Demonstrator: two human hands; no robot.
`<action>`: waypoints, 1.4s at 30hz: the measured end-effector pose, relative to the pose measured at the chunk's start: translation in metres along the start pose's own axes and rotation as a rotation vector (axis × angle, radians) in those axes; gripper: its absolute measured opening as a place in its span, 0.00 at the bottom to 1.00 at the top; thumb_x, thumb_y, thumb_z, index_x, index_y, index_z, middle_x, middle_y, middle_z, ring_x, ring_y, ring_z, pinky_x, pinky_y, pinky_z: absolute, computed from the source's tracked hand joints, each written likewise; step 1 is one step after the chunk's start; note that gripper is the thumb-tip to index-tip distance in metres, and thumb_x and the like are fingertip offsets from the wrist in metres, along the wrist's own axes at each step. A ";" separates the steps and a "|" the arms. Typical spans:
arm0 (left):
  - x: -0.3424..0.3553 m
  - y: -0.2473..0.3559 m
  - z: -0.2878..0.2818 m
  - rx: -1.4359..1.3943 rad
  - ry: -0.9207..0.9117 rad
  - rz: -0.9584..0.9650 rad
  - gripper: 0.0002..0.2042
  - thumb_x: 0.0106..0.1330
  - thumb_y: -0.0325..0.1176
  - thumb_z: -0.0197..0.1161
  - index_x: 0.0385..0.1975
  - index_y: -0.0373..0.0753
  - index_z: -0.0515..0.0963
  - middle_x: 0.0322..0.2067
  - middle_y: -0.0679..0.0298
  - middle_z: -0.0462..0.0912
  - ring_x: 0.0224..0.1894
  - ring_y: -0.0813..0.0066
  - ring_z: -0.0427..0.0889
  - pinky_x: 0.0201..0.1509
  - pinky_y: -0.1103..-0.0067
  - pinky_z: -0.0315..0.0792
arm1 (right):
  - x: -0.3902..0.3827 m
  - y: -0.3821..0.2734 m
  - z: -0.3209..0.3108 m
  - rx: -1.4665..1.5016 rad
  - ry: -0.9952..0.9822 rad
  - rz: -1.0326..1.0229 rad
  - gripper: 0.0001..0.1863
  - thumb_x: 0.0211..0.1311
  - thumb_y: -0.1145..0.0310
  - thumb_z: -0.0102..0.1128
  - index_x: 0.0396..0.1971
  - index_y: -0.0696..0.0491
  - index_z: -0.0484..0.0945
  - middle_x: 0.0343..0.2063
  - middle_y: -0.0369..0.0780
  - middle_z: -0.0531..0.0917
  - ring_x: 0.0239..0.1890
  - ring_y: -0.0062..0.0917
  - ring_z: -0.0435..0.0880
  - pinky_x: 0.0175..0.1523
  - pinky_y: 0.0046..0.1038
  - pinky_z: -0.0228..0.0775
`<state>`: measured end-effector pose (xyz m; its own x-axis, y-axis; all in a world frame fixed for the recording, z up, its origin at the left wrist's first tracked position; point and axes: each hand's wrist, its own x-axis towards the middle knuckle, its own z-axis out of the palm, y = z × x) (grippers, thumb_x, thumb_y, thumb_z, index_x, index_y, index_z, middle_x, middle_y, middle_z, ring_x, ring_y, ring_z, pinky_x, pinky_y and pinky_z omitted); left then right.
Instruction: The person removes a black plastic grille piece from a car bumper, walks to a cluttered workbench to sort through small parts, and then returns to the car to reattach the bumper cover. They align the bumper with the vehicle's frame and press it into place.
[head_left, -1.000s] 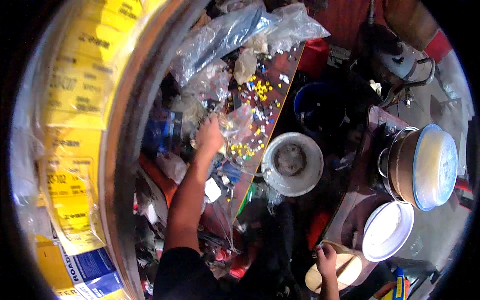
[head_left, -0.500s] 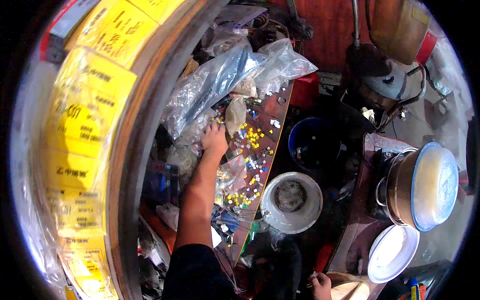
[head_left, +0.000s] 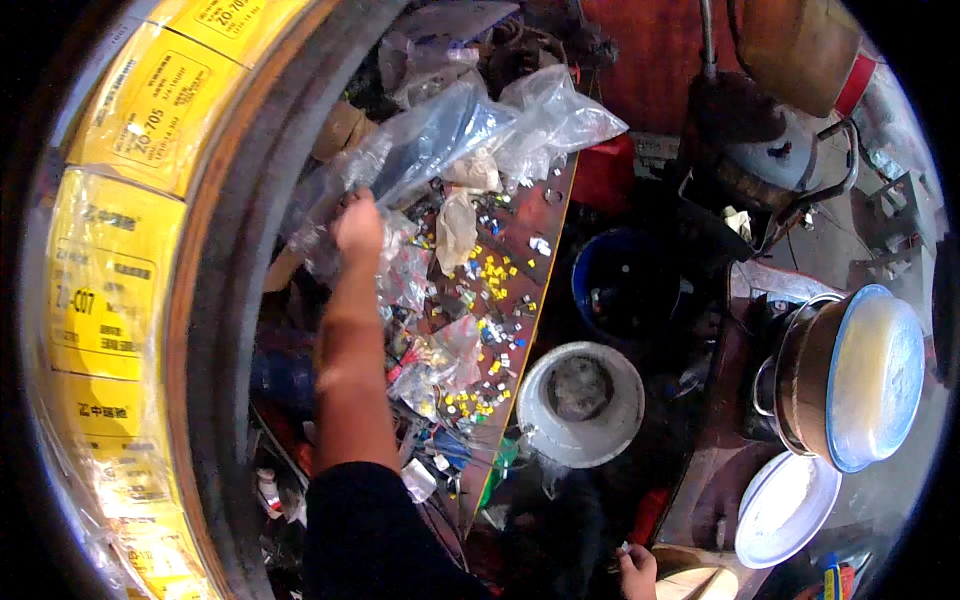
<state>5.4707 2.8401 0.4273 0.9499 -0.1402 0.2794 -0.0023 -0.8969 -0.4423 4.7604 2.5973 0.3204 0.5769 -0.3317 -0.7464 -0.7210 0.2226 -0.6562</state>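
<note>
My left hand (head_left: 358, 228) reaches forward across the bench, its fingers closed on the edge of a large clear plastic bag (head_left: 430, 135). Exactly how much film lies between the fingers is hard to see. Right of that hand, a smaller cloudy plastic bag (head_left: 457, 232) lies on the dark red bench top (head_left: 525, 215). Many tiny yellow pieces (head_left: 493, 275), along with white and blue ones, are scattered there. At the lower edge, my right hand (head_left: 638, 573) pinches a small pale piece (head_left: 625, 547), too small to name.
A pale bucket (head_left: 540, 405) and a dark blue bucket (head_left: 592, 270) stand beside the bench. Stacked yellow boxes (head_left: 115, 290) wall the left side. On the right are a large pot (head_left: 790, 370) with a blue-rimmed basin (head_left: 875, 375) and a white basin (head_left: 755, 530).
My left hand has moved left and farther forward, and the large clear bag's near end has shifted left. My right hand stays nearly in place. The view has turned slightly.
</note>
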 end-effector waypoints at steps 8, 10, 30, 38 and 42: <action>-0.090 -0.170 -0.023 0.154 0.367 -0.084 0.16 0.55 0.31 0.63 0.44 0.41 0.74 0.43 0.54 0.80 0.44 0.53 0.81 0.42 0.60 0.76 | 0.001 -0.012 -0.010 0.298 -0.110 0.137 0.07 0.65 0.72 0.57 0.28 0.59 0.75 0.21 0.34 0.77 0.22 0.16 0.73 0.28 0.21 0.66; -0.122 -0.211 -0.012 0.098 0.252 -0.257 0.18 0.55 0.31 0.64 0.46 0.41 0.73 0.45 0.52 0.78 0.46 0.52 0.79 0.45 0.60 0.74 | 0.000 0.005 -0.015 0.320 -0.076 0.122 0.07 0.65 0.72 0.56 0.28 0.59 0.75 0.21 0.34 0.77 0.23 0.16 0.74 0.29 0.21 0.68; -0.064 -0.004 -0.020 -0.198 -0.230 -0.108 0.38 0.53 0.43 0.69 0.65 0.53 0.60 0.61 0.48 0.65 0.61 0.44 0.67 0.57 0.58 0.69 | 0.022 -0.039 -0.011 0.219 -0.105 0.191 0.07 0.66 0.71 0.56 0.31 0.59 0.75 0.22 0.33 0.75 0.25 0.15 0.72 0.31 0.21 0.66; -0.055 -0.091 0.065 -0.192 0.067 -0.040 0.19 0.62 0.29 0.55 0.54 0.48 0.73 0.53 0.50 0.74 0.54 0.50 0.75 0.53 0.63 0.73 | 0.027 -0.027 -0.006 0.206 -0.115 0.115 0.08 0.66 0.71 0.53 0.37 0.59 0.78 0.27 0.35 0.81 0.28 0.17 0.79 0.34 0.20 0.71; -0.053 -0.117 0.025 -0.338 0.172 -0.047 0.17 0.57 0.24 0.59 0.48 0.40 0.76 0.48 0.52 0.78 0.51 0.51 0.76 0.52 0.63 0.72 | 0.030 -0.009 -0.007 0.238 -0.093 0.133 0.09 0.66 0.71 0.54 0.38 0.60 0.79 0.26 0.35 0.81 0.26 0.18 0.78 0.32 0.21 0.71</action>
<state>5.4286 2.9628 0.4429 0.8854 -0.1378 0.4440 -0.0897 -0.9878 -0.1276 4.7812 2.5786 0.3044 0.5239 -0.2025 -0.8273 -0.6884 0.4714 -0.5513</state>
